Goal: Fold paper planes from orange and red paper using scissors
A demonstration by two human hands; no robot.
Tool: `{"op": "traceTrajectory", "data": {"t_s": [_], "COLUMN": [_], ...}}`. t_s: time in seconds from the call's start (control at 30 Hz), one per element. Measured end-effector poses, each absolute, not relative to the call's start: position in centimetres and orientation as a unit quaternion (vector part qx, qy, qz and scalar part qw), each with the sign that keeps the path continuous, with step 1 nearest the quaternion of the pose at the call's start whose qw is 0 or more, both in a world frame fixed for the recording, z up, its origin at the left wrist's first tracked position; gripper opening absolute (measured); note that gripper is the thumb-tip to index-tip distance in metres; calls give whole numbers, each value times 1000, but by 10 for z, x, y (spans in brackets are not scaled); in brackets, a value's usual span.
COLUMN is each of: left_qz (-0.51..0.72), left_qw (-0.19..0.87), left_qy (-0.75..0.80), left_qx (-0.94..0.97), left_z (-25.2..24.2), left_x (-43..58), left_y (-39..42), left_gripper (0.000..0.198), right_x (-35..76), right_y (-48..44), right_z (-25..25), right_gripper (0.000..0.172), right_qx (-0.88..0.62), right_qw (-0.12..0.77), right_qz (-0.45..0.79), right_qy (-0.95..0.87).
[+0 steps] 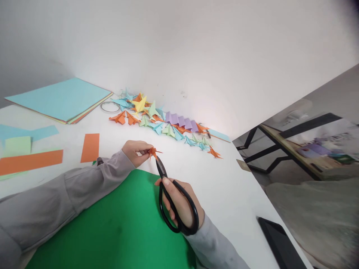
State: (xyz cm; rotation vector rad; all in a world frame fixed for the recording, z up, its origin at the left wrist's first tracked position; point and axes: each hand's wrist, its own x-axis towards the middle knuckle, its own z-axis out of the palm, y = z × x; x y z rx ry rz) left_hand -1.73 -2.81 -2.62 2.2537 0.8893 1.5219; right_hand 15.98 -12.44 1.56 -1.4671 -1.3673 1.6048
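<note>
My left hand [136, 152] pinches a small orange folded paper piece [153, 152] just above the white table [224, 186]. My right hand [179, 203] grips black scissors [175, 203] through the handle loops. The blades point up at the orange piece and their tip meets it. Both hands hover over the far edge of a green sheet [117, 224], and both arms wear grey sleeves.
A row of many folded paper figures [165, 121] lies along the wall, with a tape ring [110, 107] beside it. A stack of coloured sheets [60, 99] and orange strips [90, 147] lie at the left. A black phone [280, 244] rests near the table's right edge.
</note>
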Motion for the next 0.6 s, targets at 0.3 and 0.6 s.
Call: {"op": "traceTrajectory", "data": {"t_s": [0.3, 0.6], "left_qz": [531, 537], "left_qw": [136, 130], "left_qy": [309, 298], "left_qx": [777, 779], "left_z": [-27, -28], "left_x": [-17, -18], "left_y": [-28, -28], "left_gripper": [13, 13], "right_x": [160, 160], "right_y": [-123, -124], "right_z": [15, 16], "right_gripper": [59, 54], "right_qx": [-550, -546], "right_qw": [279, 288], "right_qz": [597, 589], "right_qy": [-513, -522]}}
